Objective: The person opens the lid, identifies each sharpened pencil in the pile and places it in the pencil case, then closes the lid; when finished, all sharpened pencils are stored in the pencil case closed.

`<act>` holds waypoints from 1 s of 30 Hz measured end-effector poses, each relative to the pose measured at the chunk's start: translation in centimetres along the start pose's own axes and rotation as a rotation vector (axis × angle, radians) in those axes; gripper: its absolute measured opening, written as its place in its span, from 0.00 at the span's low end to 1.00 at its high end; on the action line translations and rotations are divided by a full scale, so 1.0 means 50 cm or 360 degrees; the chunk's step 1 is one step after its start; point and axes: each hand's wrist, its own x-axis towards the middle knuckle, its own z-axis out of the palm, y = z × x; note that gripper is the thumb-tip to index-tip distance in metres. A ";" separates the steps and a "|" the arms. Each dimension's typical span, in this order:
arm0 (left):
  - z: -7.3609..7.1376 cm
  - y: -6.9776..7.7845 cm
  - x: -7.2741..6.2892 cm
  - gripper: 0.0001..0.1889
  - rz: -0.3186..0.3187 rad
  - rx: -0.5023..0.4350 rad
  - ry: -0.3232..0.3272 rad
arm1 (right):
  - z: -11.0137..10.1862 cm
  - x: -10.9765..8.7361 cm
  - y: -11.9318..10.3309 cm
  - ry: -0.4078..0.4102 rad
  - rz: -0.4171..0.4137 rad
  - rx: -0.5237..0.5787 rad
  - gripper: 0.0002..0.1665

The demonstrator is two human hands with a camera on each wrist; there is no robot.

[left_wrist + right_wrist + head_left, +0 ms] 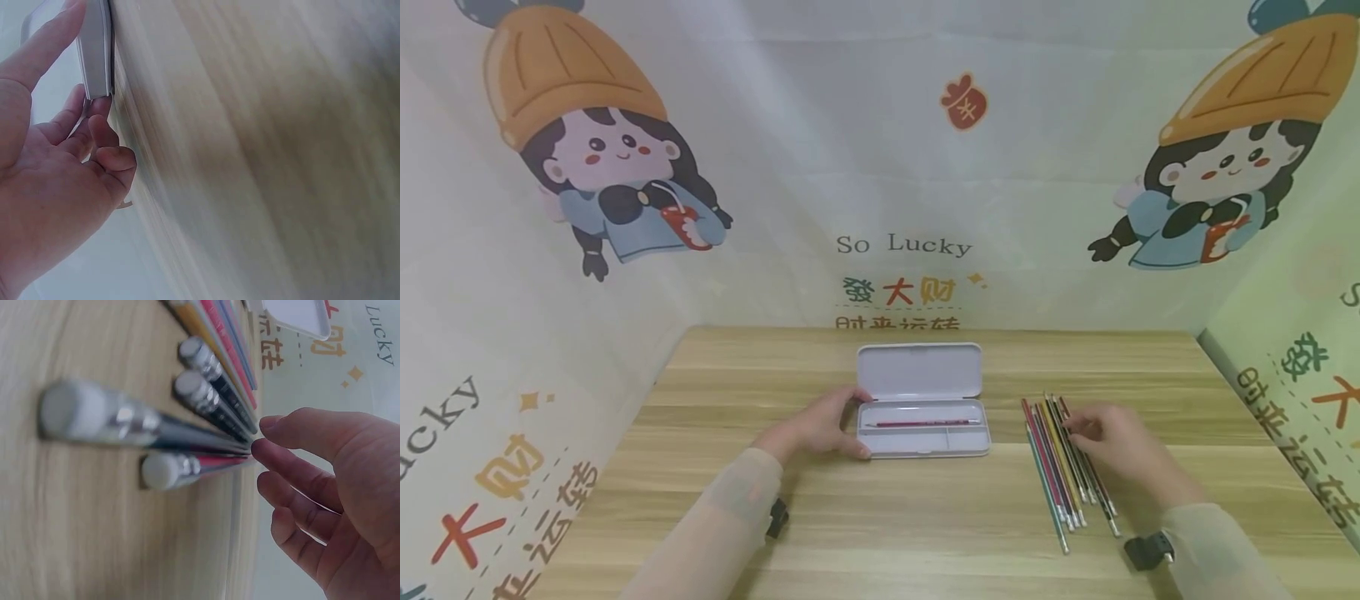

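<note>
Showing in head view only, cased pencil (921, 423)

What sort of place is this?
Looks like an improvised tabletop recording booth, indoors: a wood-grain table screened at left, back and right by printed "So Lucky" hangings, plus a small black device by the right cuff.
</note>
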 end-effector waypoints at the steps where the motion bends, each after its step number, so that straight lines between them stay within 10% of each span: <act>1: 0.000 0.000 0.000 0.43 0.0004 0.0002 -0.0002 | -0.001 0.000 0.001 -0.0004 0.0002 -0.0007 0.09; 30: 0.002 -0.008 0.003 0.43 -0.0011 -0.0001 0.0008 | 0.003 0.021 -0.008 -0.0081 0.0182 -0.0202 0.14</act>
